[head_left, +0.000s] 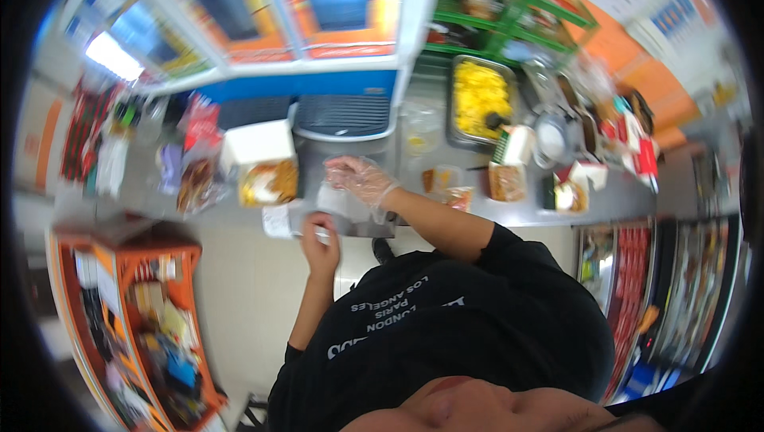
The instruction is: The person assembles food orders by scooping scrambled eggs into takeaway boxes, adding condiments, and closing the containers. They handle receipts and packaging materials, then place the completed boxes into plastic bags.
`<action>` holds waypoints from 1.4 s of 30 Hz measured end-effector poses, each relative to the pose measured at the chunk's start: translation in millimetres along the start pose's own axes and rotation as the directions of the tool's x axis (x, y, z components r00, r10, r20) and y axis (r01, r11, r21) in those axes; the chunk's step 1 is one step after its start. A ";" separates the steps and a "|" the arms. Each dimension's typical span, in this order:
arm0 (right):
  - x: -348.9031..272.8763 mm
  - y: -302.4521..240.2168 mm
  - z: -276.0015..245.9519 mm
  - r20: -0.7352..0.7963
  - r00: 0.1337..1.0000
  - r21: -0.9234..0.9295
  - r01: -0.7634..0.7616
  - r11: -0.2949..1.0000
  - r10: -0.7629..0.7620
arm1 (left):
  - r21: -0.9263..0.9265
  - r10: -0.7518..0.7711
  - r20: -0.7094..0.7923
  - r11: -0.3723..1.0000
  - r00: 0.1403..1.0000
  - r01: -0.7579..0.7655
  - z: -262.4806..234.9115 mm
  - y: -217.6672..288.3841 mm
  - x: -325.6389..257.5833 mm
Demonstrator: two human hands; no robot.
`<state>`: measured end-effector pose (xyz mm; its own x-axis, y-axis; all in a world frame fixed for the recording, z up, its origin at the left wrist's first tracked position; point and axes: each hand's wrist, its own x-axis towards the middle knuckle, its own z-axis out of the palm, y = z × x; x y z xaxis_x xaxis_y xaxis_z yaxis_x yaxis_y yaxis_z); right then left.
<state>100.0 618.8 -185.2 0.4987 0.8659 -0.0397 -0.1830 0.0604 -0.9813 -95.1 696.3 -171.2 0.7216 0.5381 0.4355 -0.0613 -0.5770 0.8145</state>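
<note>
We get bright light, with 1 white patch of glare (114, 56) at upper left and a dull sheen on the table (611, 205). Fisheye distortion curves the orange shelf (163, 258), black swallows the corners, and we find the hands (362, 179) slightly blurred.

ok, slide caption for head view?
Gloved right hand and bare left hand at a counter, between an open box and a tray of yellow food.
</note>
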 end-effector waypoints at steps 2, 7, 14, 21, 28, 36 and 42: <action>-12.2 -33.1 -14.1 -0.210 0.978 0.239 0.055 0.969 -0.004 | -0.294 0.155 0.611 0.955 0.777 0.040 37.3 57.2 16.0; -36.4 -117.6 -78.1 -0.514 0.787 0.084 0.443 0.893 -0.342 | -0.600 0.151 0.358 0.793 0.921 0.103 142.4 101.0 24.9; -136.1 -158.4 -122.9 -0.265 0.204 -0.881 0.347 0.323 -0.942 | -0.807 0.065 0.444 0.462 0.894 0.367 204.4 199.2 56.7; -265.2 -141.4 -163.2 0.099 0.723 -0.842 0.427 0.330 -0.683 | -0.863 0.142 0.119 0.505 0.983 0.031 248.3 275.7 70.7; -374.2 -142.2 -282.7 0.217 0.848 -0.943 0.311 0.122 -0.483 | -0.361 -0.288 0.499 0.788 0.817 0.499 329.0 271.5 21.3; -560.3 -93.3 -360.6 -0.200 0.979 -0.163 -0.066 0.984 0.033 | -0.046 -0.437 0.206 0.890 0.876 0.454 335.5 226.8 127.4; -708.8 89.8 -366.0 -0.675 0.574 0.383 -0.265 0.885 0.464 | 0.883 -0.511 0.361 0.458 0.780 -0.108 295.0 71.5 300.9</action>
<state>40.1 -171.3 -314.2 0.7730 0.1903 -0.6052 -0.6186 0.0148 -0.7855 321.1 635.7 -95.0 0.8430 0.4931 -0.2148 0.5024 -0.8645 -0.0127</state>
